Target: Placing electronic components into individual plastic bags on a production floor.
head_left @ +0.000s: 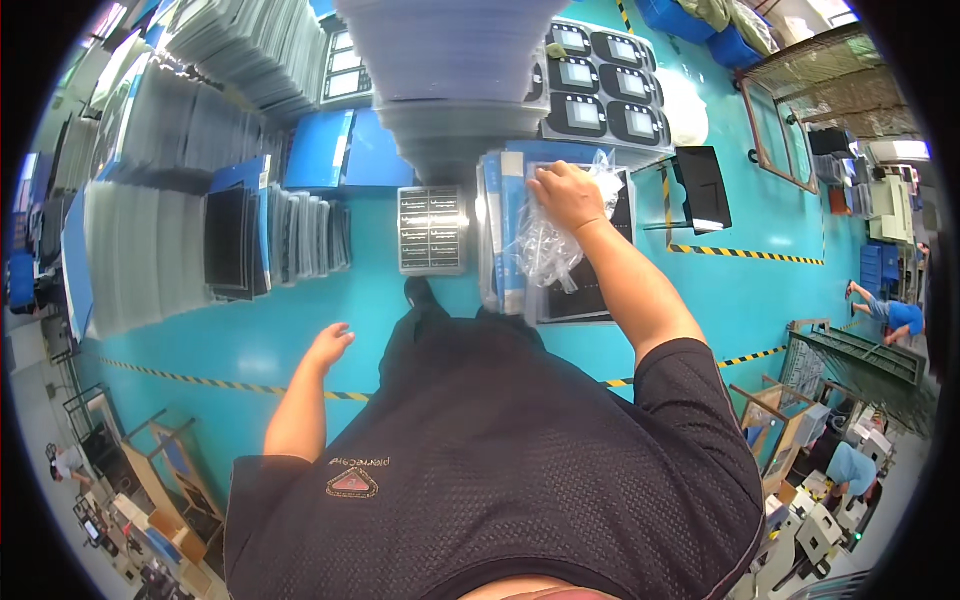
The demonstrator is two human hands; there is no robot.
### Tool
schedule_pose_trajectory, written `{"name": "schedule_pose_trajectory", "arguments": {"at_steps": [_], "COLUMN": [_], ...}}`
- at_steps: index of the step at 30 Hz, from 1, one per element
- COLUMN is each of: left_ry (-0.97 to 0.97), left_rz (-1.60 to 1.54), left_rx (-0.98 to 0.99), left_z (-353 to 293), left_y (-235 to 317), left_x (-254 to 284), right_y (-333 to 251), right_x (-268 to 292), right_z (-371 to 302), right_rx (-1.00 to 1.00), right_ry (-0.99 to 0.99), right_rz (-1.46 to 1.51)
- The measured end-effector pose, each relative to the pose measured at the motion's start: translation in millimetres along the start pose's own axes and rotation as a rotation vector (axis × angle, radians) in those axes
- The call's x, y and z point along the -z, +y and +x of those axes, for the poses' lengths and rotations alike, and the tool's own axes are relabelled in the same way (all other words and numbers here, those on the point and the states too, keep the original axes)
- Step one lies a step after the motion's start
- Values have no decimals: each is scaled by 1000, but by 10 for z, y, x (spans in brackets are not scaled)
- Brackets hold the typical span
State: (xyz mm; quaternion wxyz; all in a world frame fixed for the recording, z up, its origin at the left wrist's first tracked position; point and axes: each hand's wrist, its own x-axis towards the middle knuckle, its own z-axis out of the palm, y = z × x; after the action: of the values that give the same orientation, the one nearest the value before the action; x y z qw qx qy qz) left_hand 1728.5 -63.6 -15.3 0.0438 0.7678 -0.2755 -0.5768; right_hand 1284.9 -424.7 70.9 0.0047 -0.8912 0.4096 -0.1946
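Note:
My right hand (570,197) is closed on crumpled clear plastic film (548,250), which hangs below and beside it. Under the film stands a stack of flat sheets, with a blue sheet (513,215) at its left and a black sheet (590,292) at its right. Some of that stack is hidden by the film and my forearm. Out to the left, my left hand (331,346) hangs over the floor, its fingers loosely apart and holding nothing. Between my feet and the tall stack lies a clear-covered pack of dark printed panels (432,230).
A tall stack of clear sheets (450,60) rises straight ahead. Rows of sheets (150,260) stand at left, beside blue boards (345,150). Black-framed panels (605,85) lie far right, near a black stand (700,190). Striped tape (745,255) marks the floor. People (895,318) are farther off.

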Motion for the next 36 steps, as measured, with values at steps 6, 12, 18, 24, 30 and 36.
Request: {"name": "schedule_pose_trajectory", "arguments": {"at_steps": [6, 12, 18, 24, 30, 36], "left_ry": [94, 50, 67, 21, 4, 268], "left_rz": [-93, -129, -114, -311, -194, -150], "left_rx": [-72, -72, -57, -51, -470, -920], "left_z": [-166, -302, -495, -406, -199, -408], "left_y": [242, 302, 223, 939, 2366, 3953], "left_x": [-346, -772, -886, -793, -801, -1219], "right_y": [-64, 42, 109, 238, 132, 31], "right_x": [94, 10, 2, 85, -59, 318], "right_z": [45, 10, -17, 256, 218, -9], "right_rx": [-124, -29, -4, -149, -83, -128], "right_ry": [-153, -101, -68, -374, -309, 110], "right_rz": [40, 31, 92, 125, 58, 191]}}
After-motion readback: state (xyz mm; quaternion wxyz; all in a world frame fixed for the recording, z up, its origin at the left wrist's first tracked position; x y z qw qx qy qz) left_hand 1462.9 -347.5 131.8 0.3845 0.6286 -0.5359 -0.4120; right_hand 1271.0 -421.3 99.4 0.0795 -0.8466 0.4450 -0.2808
